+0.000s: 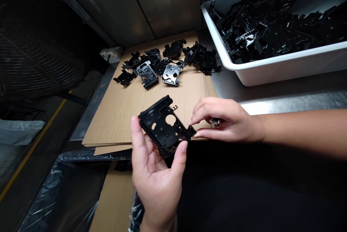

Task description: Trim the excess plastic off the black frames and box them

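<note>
Head view: half-open left hand cradles a flat black moulded-plastic bracket at its 12 o'clock, right hand pinching one corner; a slack grip could drop the bracket or bend its thin hook.

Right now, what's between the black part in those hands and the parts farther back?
In the head view, just a stretch of tan corrugated cardboard separates the black frame part from the group of black and silvery parts.

Your left hand cradles a black bracket over the near edge of the cardboard sheet; your right hand pinches the bracket's corner; more brackets lie at the sheet's far end; a white tub heaped with black parts sits right of the sheet.
</note>
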Motion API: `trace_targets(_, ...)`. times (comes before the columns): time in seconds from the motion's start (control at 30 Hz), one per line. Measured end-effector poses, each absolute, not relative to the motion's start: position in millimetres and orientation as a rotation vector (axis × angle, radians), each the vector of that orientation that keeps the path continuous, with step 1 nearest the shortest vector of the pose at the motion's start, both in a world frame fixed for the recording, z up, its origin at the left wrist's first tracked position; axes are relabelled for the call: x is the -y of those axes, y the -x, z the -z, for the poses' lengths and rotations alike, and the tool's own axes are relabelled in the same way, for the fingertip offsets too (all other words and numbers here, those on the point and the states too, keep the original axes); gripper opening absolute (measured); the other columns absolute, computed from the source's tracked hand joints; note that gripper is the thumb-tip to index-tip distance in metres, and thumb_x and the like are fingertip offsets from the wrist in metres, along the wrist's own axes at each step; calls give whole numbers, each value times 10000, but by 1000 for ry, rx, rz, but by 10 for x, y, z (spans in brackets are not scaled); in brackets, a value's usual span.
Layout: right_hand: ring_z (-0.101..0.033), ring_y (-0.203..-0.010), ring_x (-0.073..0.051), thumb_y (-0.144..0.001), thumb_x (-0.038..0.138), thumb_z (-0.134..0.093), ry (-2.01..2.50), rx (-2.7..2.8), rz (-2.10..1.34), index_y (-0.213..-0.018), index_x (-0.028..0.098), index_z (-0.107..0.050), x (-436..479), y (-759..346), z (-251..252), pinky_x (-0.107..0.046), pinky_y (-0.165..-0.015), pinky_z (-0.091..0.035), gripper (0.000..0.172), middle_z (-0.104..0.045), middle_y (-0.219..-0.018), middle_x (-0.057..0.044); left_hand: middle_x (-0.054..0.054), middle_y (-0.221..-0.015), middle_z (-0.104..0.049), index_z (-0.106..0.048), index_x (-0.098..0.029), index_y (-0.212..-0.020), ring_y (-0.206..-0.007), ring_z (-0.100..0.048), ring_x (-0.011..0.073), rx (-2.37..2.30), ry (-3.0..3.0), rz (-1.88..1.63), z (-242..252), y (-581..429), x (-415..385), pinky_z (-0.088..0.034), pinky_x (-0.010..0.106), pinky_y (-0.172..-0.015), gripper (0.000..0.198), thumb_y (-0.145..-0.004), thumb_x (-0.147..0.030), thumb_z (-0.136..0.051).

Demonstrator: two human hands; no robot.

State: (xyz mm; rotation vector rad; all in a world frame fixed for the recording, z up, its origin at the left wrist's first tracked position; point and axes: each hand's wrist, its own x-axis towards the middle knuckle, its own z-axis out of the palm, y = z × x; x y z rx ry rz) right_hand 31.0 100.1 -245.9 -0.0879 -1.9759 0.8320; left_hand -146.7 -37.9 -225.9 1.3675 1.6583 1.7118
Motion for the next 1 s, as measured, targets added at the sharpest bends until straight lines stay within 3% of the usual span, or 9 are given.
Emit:
trace_targets(0.27, -693, -934, -125, -977, 159, -846, 92, 1978, -839, -1145, 45, -746, -992, -303, 2461, -216, -865, -582, 227, -770, -993, -107, 86, -1672, -606, -422, -402, -1718, -1502, -625, 262, -1673, -1343, -1693, 2259, 1475, 385, -544, 302, -1199, 992, -893, -139, -904)
trace_targets(0.47, -698, -917, -132, -960, 182, -871, 91, 1972, -843, -1139, 48, -741, -982, -309, 2463, -224, -836, -586, 259, -774, -992, -112, 38, -1607, -672, -477, -431, -1684, -1366, -732, 212, -1610, -1134, -1634, 2199, 1501, 400, -581, 203, -1116, 935, -899, -166, -910)
trace_targets(0.73, -696, -874, -130, -966, 220, -871, 122, 1960, -846, -1151, 104, -739, -988, -330, 2446, -219, -756, -588, 255, -763, -962, -82, 56, -1635, -646, -514, -407, -1667, -1404, -707, 248, -1526, -1139, -1672, 2169, 1502, 344, -585, 237, -1137, 930, -873, -158, -930)
trace_targets(1.0, -702, -874, -134, -971, 209, -862, 147, 1971, -840, -1167, 110, -730, -1004, -341, 2450, -215, -726, -583, 257, -749, -960, -81, 38, -1631, -646, -553, -369, -1644, -1479, -647, 292, -1648, -1421, -1726, 2115, 1501, 314, -597, 290, -1164, 1055, -731, -112, -1015)
